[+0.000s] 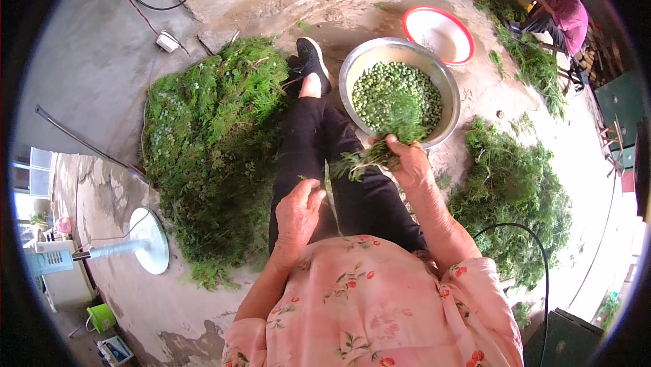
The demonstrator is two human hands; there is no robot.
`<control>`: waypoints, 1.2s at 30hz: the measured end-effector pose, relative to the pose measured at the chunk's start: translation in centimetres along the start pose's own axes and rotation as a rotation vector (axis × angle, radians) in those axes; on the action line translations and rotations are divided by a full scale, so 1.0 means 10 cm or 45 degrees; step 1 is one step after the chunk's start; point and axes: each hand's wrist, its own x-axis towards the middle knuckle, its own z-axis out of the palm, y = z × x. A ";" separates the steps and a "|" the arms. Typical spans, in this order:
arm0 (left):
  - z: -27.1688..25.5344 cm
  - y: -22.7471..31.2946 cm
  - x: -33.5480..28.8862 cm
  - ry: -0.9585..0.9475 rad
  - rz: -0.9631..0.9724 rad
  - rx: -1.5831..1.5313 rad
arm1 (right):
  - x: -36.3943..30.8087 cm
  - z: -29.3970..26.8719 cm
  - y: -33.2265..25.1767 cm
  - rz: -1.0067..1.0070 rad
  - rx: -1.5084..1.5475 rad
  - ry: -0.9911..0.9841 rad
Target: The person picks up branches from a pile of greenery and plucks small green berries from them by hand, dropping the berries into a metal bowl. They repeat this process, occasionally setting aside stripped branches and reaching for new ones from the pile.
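My right hand [410,164] is closed on a leafy green sprig [369,160]. Its feathery tips reach over the near rim of a wide metal basin [451,99] and look smeared by motion. Small round green seed cones [400,79] fill much of the basin's bottom. Above my left thigh, my left hand [298,214] has its fingers curled in with the thumb against them. Whether a small bit is pinched there I cannot make out. A large heap of cut green branches [210,143] lies to the left of my legs.
A white basin with a red rim [439,35] stands beyond the metal one. More greenery [508,204] lies at right. A pedestal fan [149,241] is at left, near a white power socket [167,42]. Another person [568,18] sits at the far right beside more branches.
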 end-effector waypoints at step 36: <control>0.06 0.13 -0.68 -0.556 0.180 0.215 | -0.93 0.97 0.52 0.460 -0.831 -1.055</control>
